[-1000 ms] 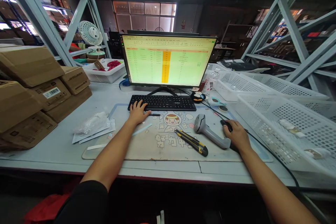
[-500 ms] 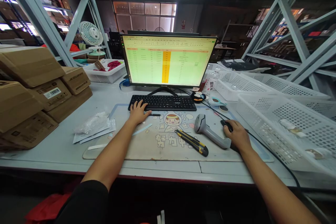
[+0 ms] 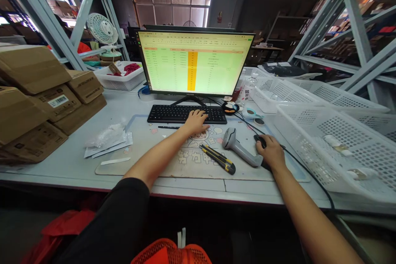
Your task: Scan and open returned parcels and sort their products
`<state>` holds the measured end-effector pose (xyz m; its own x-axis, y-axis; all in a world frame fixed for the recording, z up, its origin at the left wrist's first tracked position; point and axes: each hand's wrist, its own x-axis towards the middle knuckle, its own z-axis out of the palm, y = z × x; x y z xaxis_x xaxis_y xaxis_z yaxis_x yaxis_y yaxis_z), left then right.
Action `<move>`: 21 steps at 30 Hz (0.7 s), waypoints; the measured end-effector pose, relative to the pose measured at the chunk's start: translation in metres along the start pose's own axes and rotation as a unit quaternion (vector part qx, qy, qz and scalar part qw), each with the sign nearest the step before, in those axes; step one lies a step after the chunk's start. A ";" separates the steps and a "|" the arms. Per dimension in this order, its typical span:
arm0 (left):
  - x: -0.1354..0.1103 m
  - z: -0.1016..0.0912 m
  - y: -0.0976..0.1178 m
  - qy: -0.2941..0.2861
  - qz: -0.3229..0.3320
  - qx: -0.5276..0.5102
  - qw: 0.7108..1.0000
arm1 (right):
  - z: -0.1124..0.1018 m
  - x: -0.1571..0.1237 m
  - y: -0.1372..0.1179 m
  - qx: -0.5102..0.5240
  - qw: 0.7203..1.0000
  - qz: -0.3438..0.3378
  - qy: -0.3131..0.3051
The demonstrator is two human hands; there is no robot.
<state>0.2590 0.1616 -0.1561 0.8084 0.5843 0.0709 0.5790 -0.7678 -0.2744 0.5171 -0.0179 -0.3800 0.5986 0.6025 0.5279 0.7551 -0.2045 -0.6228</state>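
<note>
In the head view, the left hand [image 3: 196,123], nearer the keyboard [image 3: 173,114], has loosely spread fingers gripping nothing, the keys beneath them and its long axis running crosswise to either side, while the right hand's [image 3: 271,152] fingers curl over the mouse [image 3: 260,141] under them.

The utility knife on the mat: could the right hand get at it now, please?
Probably yes, but not directly: the right hand is on the mouse, and the grey scanner lies between it and the knife.
</note>
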 end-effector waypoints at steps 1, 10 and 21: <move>0.009 0.006 0.009 -0.004 -0.001 -0.001 1.000 | 0.000 0.000 0.000 0.002 1.000 -0.001 0.000; 0.046 0.035 0.046 -0.024 -0.026 -0.009 0.999 | 0.002 -0.002 0.001 0.010 1.000 0.006 0.008; -0.023 -0.030 0.016 -0.010 -0.031 -0.010 0.999 | -0.001 -0.002 0.002 0.051 0.998 -0.037 0.002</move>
<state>0.2527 0.1279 -0.1330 0.7691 0.6354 0.0686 0.6298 -0.7353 -0.2504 0.5177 -0.0205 -0.3824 0.5436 0.6095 0.5770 0.7664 -0.0802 -0.6373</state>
